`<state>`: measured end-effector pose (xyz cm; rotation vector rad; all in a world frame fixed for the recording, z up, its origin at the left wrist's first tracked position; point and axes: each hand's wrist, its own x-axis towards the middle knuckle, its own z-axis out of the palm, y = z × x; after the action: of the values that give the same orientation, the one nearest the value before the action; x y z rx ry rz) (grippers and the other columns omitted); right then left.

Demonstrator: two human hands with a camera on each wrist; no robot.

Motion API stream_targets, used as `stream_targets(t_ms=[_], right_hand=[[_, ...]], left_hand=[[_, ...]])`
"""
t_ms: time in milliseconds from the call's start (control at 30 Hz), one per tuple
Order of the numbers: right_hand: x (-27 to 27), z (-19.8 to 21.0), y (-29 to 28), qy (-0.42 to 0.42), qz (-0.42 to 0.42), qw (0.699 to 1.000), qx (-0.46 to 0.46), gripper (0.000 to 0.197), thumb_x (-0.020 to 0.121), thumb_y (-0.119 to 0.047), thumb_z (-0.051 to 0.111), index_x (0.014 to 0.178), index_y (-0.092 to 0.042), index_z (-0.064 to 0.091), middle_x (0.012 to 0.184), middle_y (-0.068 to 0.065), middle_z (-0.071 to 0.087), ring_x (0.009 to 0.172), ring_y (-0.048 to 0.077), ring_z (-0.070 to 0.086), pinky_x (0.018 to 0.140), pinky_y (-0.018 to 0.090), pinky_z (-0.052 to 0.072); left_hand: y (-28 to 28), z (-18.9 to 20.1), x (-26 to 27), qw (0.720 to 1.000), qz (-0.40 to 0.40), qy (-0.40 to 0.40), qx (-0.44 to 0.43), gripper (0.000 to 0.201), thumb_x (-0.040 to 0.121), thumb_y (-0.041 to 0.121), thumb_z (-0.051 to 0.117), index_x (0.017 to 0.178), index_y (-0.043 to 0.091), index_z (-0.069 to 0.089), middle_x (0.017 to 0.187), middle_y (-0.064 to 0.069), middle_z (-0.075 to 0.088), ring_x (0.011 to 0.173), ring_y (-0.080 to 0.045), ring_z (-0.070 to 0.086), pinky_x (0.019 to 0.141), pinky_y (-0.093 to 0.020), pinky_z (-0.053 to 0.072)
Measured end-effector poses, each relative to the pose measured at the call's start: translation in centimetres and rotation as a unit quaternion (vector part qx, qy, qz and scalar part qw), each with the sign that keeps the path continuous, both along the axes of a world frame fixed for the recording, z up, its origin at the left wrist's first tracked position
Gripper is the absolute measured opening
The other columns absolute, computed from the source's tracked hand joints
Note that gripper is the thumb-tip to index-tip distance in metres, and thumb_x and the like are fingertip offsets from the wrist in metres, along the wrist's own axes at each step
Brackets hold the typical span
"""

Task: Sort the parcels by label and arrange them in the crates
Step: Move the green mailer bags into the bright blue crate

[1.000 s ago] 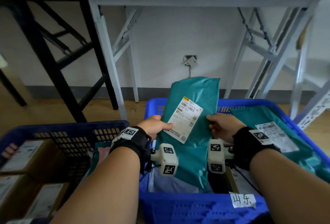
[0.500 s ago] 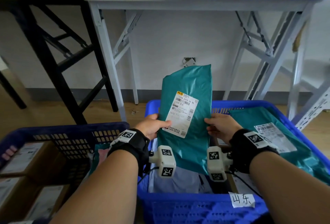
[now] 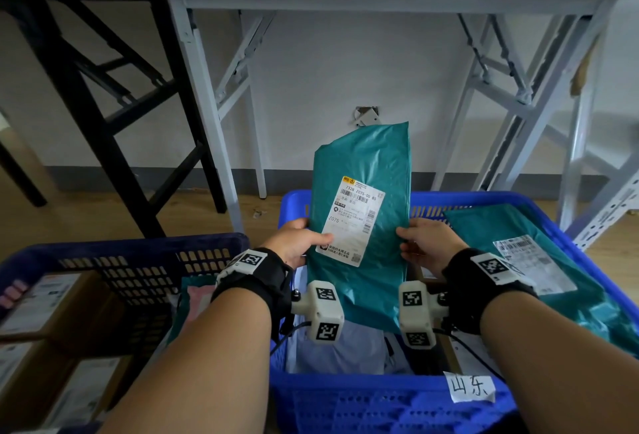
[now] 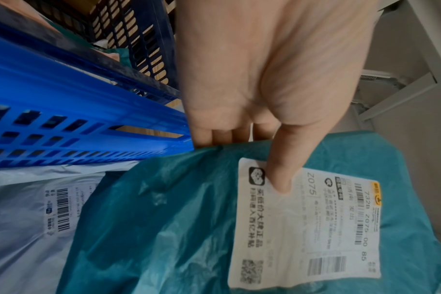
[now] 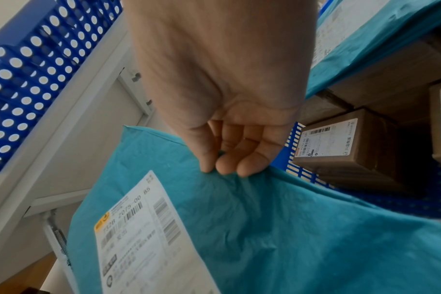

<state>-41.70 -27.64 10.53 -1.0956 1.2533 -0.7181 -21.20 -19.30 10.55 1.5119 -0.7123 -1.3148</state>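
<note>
A teal plastic mailer (image 3: 361,164) with a white shipping label (image 3: 352,219) stands upright above the bright blue crate (image 3: 345,399), held by both hands. My left hand (image 3: 297,242) pinches its left edge, thumb on the label's lower corner (image 4: 277,179); the mailer (image 4: 164,218) fills the lower part of the left wrist view. My right hand (image 3: 428,243) pinches the right edge of the mailer (image 5: 290,228) with thumb and curled fingers (image 5: 229,161). The crate bears a handwritten paper tag (image 3: 472,388) on its near wall.
In the bright blue crate lie another teal mailer (image 3: 511,226), a grey-white mailer (image 4: 25,218) and brown cartons (image 5: 345,147). A dark blue crate (image 3: 138,247) with cartons stands at the left. Beyond are a grey folding table (image 3: 345,1), a black table frame (image 3: 86,88) and a wall.
Both hands have lifted the teal mailer higher and stood it more upright over the bright blue crate, its top rising against the wall.
</note>
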Motion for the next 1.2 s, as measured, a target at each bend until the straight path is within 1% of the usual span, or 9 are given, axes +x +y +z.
stream_targets(t_ms=[200, 467, 667, 767, 867, 967, 1033, 1100, 1200], right_hand=[[0.0, -0.2, -0.1, 0.003, 0.0, 1.0, 0.008, 0.011, 0.095, -0.006, 0.055, 0.09, -0.016, 0.058, 0.071, 0.003, 0.054, 0.054, 0.011, 0.047, 0.041, 0.019, 0.046], [0.0, -0.2, -0.2, -0.005, -0.008, 1.0, 0.014, 0.018, 0.094, -0.005, 0.056, 0.11, -0.012, 0.058, 0.073, 0.004, 0.054, 0.053, 0.011, 0.047, 0.039, 0.017, 0.045], [1.3, 1.1, 0.0, -0.022, 0.008, 1.0, -0.006, 0.009, 0.096, -0.006, 0.052, 0.1, -0.011, 0.059, 0.07, 0.004, 0.053, 0.051, 0.01, 0.046, 0.038, 0.017, 0.045], [3.6, 2.2, 0.3, -0.047, 0.027, 0.998, -0.032, 0.015, 0.098, -0.004, 0.047, 0.09, -0.01, 0.058, 0.07, 0.005, 0.051, 0.049, 0.011, 0.046, 0.038, 0.017, 0.045], [7.1, 3.0, 0.9, -0.091, 0.053, 0.994, -0.041, 0.014, 0.098, -0.002, 0.046, 0.097, -0.009, 0.058, 0.073, 0.007, 0.052, 0.038, 0.007, 0.049, 0.038, 0.017, 0.045], [11.3, 3.4, 2.0, -0.128, 0.095, 0.987, -0.037, 0.012, 0.098, -0.002, 0.046, 0.103, -0.006, 0.057, 0.072, 0.008, 0.051, 0.034, 0.006, 0.05, 0.038, 0.018, 0.045], [14.1, 3.4, 3.0, -0.128, 0.133, 0.982, -0.037, 0.011, 0.097, -0.004, 0.048, 0.101, -0.006, 0.058, 0.073, 0.008, 0.053, 0.035, 0.006, 0.051, 0.04, 0.018, 0.047], [15.9, 3.3, 3.7, -0.118, 0.171, 0.977, -0.04, 0.013, 0.098, -0.009, 0.049, 0.093, -0.009, 0.061, 0.074, 0.007, 0.058, 0.038, 0.005, 0.052, 0.042, 0.017, 0.048], [18.3, 2.4, 4.2, -0.089, 0.224, 0.97, -0.028, 0.017, 0.098, -0.017, 0.049, 0.097, -0.009, 0.065, 0.081, 0.006, 0.067, 0.047, 0.007, 0.055, 0.05, 0.019, 0.049]], left_hand=[[0.1, 0.0, -0.1, 1.0, -0.001, 0.002, 0.002, 0.034, 0.087, -0.006, 0.061, 0.119, 0.005, 0.059, 0.118, -0.015, 0.066, 0.098, -0.028, 0.064, 0.086, -0.037, 0.05], [0.0, 0.0, -0.3, 1.0, 0.003, 0.007, 0.002, 0.032, 0.088, -0.007, 0.06, 0.117, 0.005, 0.06, 0.121, -0.017, 0.065, 0.099, -0.028, 0.063, 0.085, -0.037, 0.051], [-0.1, 1.4, 0.6, 1.0, 0.024, 0.005, -0.017, 0.04, 0.089, -0.009, 0.056, 0.128, 0.002, 0.053, 0.125, -0.018, 0.063, 0.107, -0.031, 0.062, 0.093, -0.041, 0.05], [-0.1, 3.5, 3.2, 0.998, 0.023, -0.04, -0.031, 0.043, 0.085, -0.009, 0.062, 0.126, 0.0, 0.054, 0.124, -0.019, 0.063, 0.11, -0.033, 0.063, 0.096, -0.044, 0.05], [1.0, 6.3, 6.5, 0.997, 0.037, -0.049, -0.038, 0.032, 0.089, 0.003, 0.063, 0.121, 0.0, 0.058, 0.12, -0.02, 0.065, 0.107, -0.031, 0.064, 0.089, -0.041, 0.053], [2.8, 8.1, 10.4, 0.996, 0.052, -0.067, -0.032, 0.036, 0.093, 0.008, 0.059, 0.128, 0.0, 0.057, 0.123, -0.019, 0.064, 0.104, -0.03, 0.065, 0.08, -0.037, 0.056], [4.4, 8.4, 13.5, 0.994, 0.077, -0.076, -0.024, 0.035, 0.094, 0.006, 0.058, 0.127, -0.002, 0.057, 0.123, -0.019, 0.063, 0.097, -0.027, 0.066, 0.075, -0.034, 0.059], [5.8, 8.0, 16.1, 0.992, 0.102, -0.071, -0.011, 0.035, 0.093, 0.005, 0.058, 0.128, -0.002, 0.057, 0.123, -0.02, 0.063, 0.104, -0.028, 0.065, 0.076, -0.035, 0.058], [8.2, 6.6, 20.1, 0.989, 0.137, -0.056, 0.018, 0.033, 0.095, 0.006, 0.055, 0.128, 0.0, 0.056, 0.124, -0.02, 0.062, 0.106, -0.028, 0.064, 0.078, -0.039, 0.058]])
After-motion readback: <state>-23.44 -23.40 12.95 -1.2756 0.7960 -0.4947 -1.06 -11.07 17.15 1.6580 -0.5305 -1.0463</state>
